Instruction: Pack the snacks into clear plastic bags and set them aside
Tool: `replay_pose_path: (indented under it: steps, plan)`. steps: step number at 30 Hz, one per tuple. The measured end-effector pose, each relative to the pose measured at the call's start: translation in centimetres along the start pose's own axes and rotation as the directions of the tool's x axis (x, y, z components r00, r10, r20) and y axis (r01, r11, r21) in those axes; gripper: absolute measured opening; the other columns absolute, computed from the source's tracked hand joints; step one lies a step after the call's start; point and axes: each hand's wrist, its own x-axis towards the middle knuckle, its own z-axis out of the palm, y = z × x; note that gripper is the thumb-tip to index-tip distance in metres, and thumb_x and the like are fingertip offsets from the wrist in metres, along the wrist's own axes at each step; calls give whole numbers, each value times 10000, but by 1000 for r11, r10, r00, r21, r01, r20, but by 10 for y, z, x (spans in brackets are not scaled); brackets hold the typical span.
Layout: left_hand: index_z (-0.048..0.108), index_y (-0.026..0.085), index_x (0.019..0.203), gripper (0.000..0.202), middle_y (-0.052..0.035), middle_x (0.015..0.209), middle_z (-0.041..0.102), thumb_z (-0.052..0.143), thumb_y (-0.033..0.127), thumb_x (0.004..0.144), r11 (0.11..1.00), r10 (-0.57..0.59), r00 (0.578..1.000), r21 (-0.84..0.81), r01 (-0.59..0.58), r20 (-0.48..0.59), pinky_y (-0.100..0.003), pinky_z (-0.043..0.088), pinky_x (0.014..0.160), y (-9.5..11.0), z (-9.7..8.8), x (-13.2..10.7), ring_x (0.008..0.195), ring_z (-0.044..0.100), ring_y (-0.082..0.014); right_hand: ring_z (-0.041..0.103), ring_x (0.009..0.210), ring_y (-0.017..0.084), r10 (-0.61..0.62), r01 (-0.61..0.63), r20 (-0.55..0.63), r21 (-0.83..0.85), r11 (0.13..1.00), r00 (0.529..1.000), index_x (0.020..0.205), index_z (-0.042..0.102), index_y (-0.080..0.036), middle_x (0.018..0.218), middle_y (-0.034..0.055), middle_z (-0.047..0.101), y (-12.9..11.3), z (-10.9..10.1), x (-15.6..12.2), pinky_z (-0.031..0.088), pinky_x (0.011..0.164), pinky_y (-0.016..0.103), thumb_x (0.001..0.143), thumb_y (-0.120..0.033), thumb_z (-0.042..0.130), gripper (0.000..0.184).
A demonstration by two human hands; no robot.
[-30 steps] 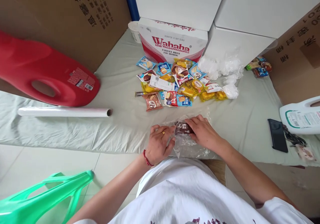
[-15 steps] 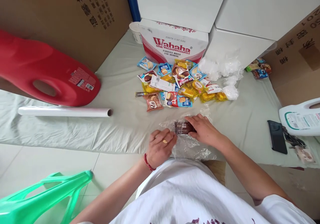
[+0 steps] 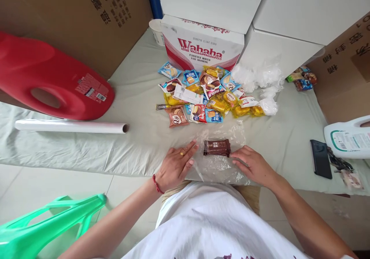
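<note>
A dark brown snack bar (image 3: 217,147) lies on a sheet of clear plastic film (image 3: 219,166) near the table's front edge. My left hand (image 3: 177,164) rests flat on the film's left edge, fingers stretched out, a ring on one finger. My right hand (image 3: 252,165) lies flat on the film just right of and below the bar, fingers extended. Neither hand holds the bar. Behind the film lies a pile of colourful snack packets (image 3: 204,96).
A roll of clear film (image 3: 71,126) and a red jug (image 3: 49,83) lie at the left. A Wahaha box (image 3: 202,45) and white boxes (image 3: 277,43) stand at the back. A black phone (image 3: 320,158) and white jug (image 3: 348,137) are at the right. A green stool (image 3: 46,224) stands on the floor.
Both hands have let go of the brown bar and moved apart and towards me, now lying flat on the plastic film on either side of it.
</note>
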Motion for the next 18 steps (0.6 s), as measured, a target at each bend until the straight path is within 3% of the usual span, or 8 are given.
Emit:
replay_pose_path:
  steps: [2, 5, 7, 10, 12, 14, 16, 18]
  plan:
    - [485, 229, 1514, 527, -153, 1623, 412, 253, 419, 1081, 995, -95, 995, 31, 95, 7, -382, 463, 861, 1, 0, 8, 1225, 638, -256, 612, 998, 256, -9, 9, -5, -27, 1000, 1000, 1231, 666, -207, 1130, 118, 711, -7, 11, -11, 551, 863, 433, 1031, -345, 543, 272]
    - [529, 201, 1474, 549, -158, 1659, 344, 234, 440, 1077, 972, -227, 974, 57, 228, -19, -387, 517, 914, 3, 1, 20, 1272, 619, -277, 573, 1167, 315, -53, 53, 6, -119, 992, 999, 1367, 605, -207, 1322, 152, 650, -20, 34, -31, 529, 986, 517, 925, -448, 710, 515]
    - [503, 193, 1490, 560, -154, 1676, 309, 241, 456, 1071, 947, -311, 950, 71, 312, -31, -373, 548, 901, 2, 0, 25, 1275, 623, -284, 526, 1276, 343, -78, 79, 12, -193, 978, 997, 1462, 535, -232, 1417, 148, 604, -23, 51, -46, 486, 1065, 576, 902, -398, 745, 620]
    - [415, 173, 1541, 627, -187, 1673, 295, 353, 533, 1031, 896, -424, 903, 114, 430, -68, -387, 576, 824, -3, -5, 28, 1261, 630, -329, 482, 1355, 333, -47, 34, -47, -262, 965, 998, 1531, 458, -249, 1469, 136, 572, -17, 73, -66, 474, 1103, 586, 947, -246, 670, 621]
    - [349, 150, 1568, 753, -223, 1669, 274, 487, 585, 969, 911, -381, 917, 120, 394, -122, -423, 572, 848, -5, -8, 28, 1332, 568, -373, 482, 1348, 326, 3, -35, -118, -267, 963, 993, 1531, 457, -224, 1469, 144, 565, -9, 81, -74, 504, 1084, 558, 967, -212, 625, 589]
    - [334, 158, 1571, 830, -234, 1667, 267, 611, 565, 902, 964, -217, 964, 125, 237, -151, -475, 539, 933, -5, -8, 29, 1390, 499, -398, 486, 1327, 324, 22, -65, -167, -259, 964, 986, 1503, 490, -192, 1461, 152, 566, -3, 85, -77, 520, 1070, 536, 974, -200, 608, 542]
    - [379, 173, 1548, 770, -226, 1651, 316, 652, 448, 883, 988, -70, 986, 127, 89, -151, -514, 488, 999, -6, -5, 31, 1361, 512, -393, 497, 1298, 318, 5, -57, -199, -256, 965, 980, 1455, 542, -182, 1442, 147, 580, -2, 86, -77, 527, 1060, 528, 973, -172, 600, 486]
    - [511, 171, 1451, 590, -210, 1543, 494, 606, 338, 893, 990, -76, 978, 99, 97, -193, -511, 468, 998, -10, 1, 36, 1272, 573, -366, 514, 1265, 310, -14, -44, -229, -249, 967, 973, 1369, 616, -201, 1405, 131, 608, -4, 86, -76, 539, 1036, 522, 970, -152, 599, 402]
